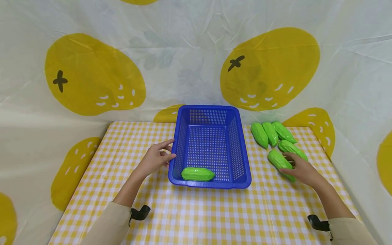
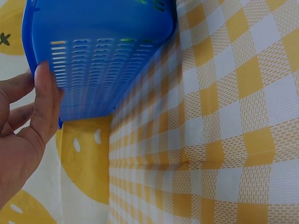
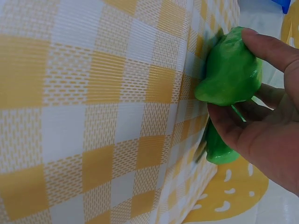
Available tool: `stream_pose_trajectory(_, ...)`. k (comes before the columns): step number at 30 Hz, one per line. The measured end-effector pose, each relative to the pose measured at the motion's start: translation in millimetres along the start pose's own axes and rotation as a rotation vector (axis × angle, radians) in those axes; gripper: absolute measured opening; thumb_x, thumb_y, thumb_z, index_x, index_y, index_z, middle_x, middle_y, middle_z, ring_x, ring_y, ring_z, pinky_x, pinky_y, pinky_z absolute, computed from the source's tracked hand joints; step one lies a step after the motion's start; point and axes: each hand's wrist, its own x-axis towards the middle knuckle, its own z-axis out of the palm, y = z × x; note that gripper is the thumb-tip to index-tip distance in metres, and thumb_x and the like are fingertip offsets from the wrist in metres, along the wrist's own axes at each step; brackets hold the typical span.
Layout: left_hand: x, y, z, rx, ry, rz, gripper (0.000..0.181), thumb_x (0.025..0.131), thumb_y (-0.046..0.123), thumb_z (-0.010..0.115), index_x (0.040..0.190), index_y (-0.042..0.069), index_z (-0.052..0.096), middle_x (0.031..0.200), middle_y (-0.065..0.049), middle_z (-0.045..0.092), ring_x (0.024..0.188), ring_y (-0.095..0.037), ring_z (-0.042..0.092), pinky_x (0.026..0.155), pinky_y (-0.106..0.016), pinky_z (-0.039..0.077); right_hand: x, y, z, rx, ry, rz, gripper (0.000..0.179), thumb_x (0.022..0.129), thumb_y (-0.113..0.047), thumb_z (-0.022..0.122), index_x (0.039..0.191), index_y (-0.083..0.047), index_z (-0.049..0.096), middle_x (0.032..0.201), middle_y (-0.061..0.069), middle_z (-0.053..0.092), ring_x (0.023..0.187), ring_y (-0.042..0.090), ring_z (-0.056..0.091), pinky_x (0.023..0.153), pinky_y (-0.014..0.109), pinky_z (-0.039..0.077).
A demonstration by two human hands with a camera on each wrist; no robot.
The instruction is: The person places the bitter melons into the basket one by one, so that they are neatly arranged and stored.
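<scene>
A blue plastic basket (image 1: 208, 184) with slotted walls stands on the table, and one green bitter melon (image 1: 198, 174) lies across its near end. At the basket's left rim is my left hand (image 1: 155, 157), its thumb and fingers extended and touching the edge. The left wrist view has those fingers (image 2: 44, 86) against the outer side of the basket (image 2: 98, 23). On the right, my right hand (image 1: 301, 170) holds another bitter melon (image 1: 276, 158) between thumb and fingers. That bitter melon (image 3: 231, 70) shows its pointed end in the right wrist view, close over the cloth.
Several more bitter melons (image 1: 259, 135) lie in a group beyond the right hand, one (image 1: 293, 149) just behind it. A yellow-and-white checked cloth (image 1: 196, 214) covers the table. Patterned fabric (image 1: 183, 68) hangs along the back and both sides.
</scene>
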Motion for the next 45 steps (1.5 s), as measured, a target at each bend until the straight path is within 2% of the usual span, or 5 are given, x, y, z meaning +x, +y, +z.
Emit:
stream_pose_trajectory(14, -0.7, 2.6, 0.4, 0.006, 0.000, 0.003, 0.065, 0.098, 0.004, 0.071, 0.157, 0.006, 0.044, 0.119, -0.024, 0.060, 0.072, -0.018, 0.067, 0.070, -0.059, 0.064, 1.5, -3, 1, 0.003, -0.016, -0.059, 0.078, 0.105, -0.037, 0.063, 0.154, 0.014, 0.031, 0.150, 0.044, 0.037, 0.133, 0.063, 0.041, 0.097, 0.070, 0.051)
stream_pose_trajectory(22, -0.5, 5.9, 0.4, 0.014, 0.004, -0.003, 0.064, 0.098, 0.004, 0.070, 0.157, 0.006, 0.044, 0.120, -0.023, 0.059, 0.073, -0.018, 0.066, 0.063, -0.042, 0.068, -0.4, -5, 4, 0.059, 0.002, -0.079, 0.071, 0.108, -0.036, 0.057, 0.156, 0.010, 0.031, 0.155, 0.040, 0.034, 0.135, 0.063, 0.037, 0.100, 0.074, 0.046)
stream_pose_trajectory(32, 0.5, 3.8, -0.2, 0.010, 0.003, -0.004, 0.064, 0.098, 0.005, 0.070, 0.157, 0.007, 0.045, 0.120, -0.023, 0.059, 0.073, -0.018, 0.067, 0.068, -0.053, 0.067, 2.0, -7, 11, -0.003, -0.005, -0.020, 0.078, 0.103, -0.045, 0.063, 0.151, 0.012, 0.039, 0.149, 0.041, 0.041, 0.134, 0.061, 0.041, 0.101, 0.071, 0.048)
stream_pose_trajectory(39, 1.2, 1.1, 0.3, -0.008, -0.002, -0.012, 0.065, 0.098, 0.005, 0.071, 0.157, 0.007, 0.044, 0.119, -0.022, 0.059, 0.074, -0.017, 0.067, 0.063, -0.041, 0.068, 1.7, -5, 11, -0.021, -0.006, -0.022, 0.079, 0.102, -0.044, 0.065, 0.151, 0.011, 0.038, 0.147, 0.041, 0.043, 0.132, 0.060, 0.044, 0.096, 0.069, 0.050)
stream_pose_trajectory(45, 0.7, 0.1, -0.5, -0.012, 0.000, -0.001, 0.065, 0.098, 0.005, 0.071, 0.157, 0.006, 0.044, 0.119, -0.023, 0.059, 0.074, -0.018, 0.068, 0.070, -0.057, 0.065, 0.1, -9, 4, 0.008, 0.001, -0.047, 0.082, 0.101, -0.042, 0.067, 0.153, 0.012, 0.032, 0.151, 0.043, 0.034, 0.135, 0.063, 0.037, 0.099, 0.073, 0.047)
